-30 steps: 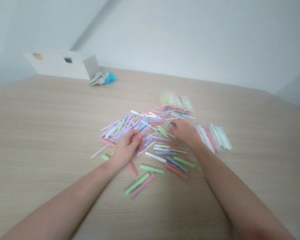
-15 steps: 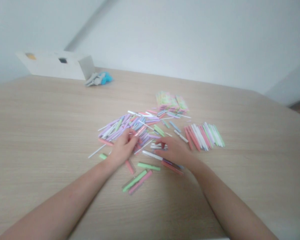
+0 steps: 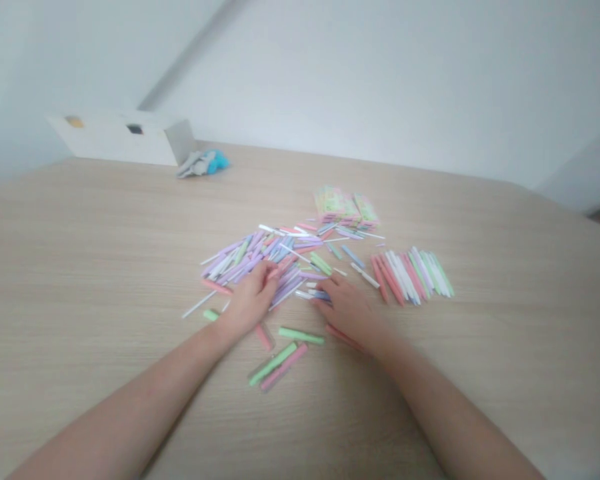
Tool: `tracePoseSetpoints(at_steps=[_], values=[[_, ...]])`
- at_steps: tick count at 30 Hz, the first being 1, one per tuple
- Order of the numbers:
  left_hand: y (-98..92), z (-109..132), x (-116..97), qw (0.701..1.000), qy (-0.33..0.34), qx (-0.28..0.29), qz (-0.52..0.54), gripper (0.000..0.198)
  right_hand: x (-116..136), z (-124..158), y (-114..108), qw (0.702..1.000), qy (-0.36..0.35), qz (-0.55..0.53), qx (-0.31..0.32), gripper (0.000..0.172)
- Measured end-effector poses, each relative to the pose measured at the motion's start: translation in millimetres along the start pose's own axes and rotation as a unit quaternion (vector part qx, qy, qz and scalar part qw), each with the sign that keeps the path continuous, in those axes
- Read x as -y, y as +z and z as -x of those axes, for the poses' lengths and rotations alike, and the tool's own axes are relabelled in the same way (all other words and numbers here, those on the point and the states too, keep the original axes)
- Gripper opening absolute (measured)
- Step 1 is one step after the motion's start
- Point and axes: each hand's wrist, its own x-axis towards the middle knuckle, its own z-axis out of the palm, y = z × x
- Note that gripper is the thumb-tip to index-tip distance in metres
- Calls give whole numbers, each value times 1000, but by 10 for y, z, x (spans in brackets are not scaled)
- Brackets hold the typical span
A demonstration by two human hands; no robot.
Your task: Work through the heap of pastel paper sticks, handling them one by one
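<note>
A loose heap of pastel sticks (image 3: 260, 257), purple, pink, green, blue and white, lies in the middle of the wooden table (image 3: 80, 253). My left hand (image 3: 250, 300) rests on the heap's near edge with fingers curled around several sticks. My right hand (image 3: 347, 310) lies palm down just right of it, fingers on a few white and blue sticks. A tidy row of sticks (image 3: 413, 275) lies side by side to the right. A stack of coloured packets (image 3: 345, 207) sits behind the heap.
A white box (image 3: 125, 137) stands at the far left of the table, with a grey and blue cloth bundle (image 3: 203, 162) beside it. Loose green and pink sticks (image 3: 280, 363) lie near my forearms. A pale wall rises behind.
My right hand has drawn back from the far side of the heap towards me and now lies beside my left hand. More sticks lie in the tidy row.
</note>
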Motion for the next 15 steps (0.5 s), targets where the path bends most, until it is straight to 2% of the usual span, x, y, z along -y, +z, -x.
tracePoseSetpoints(at_steps=[6,9,15], values=[[19,12,55,1000,-10,-3,-9,13,-85,-40,-3,1000,12,-19,-18,19],[14,20,41,1000,-13,-5,-16,12,-131,-69,-31,998,23,-42,-48,21],[1,50,-13,1000,-19,14,-16,11,-375,-127,-109,980,93,-148,-91,27]])
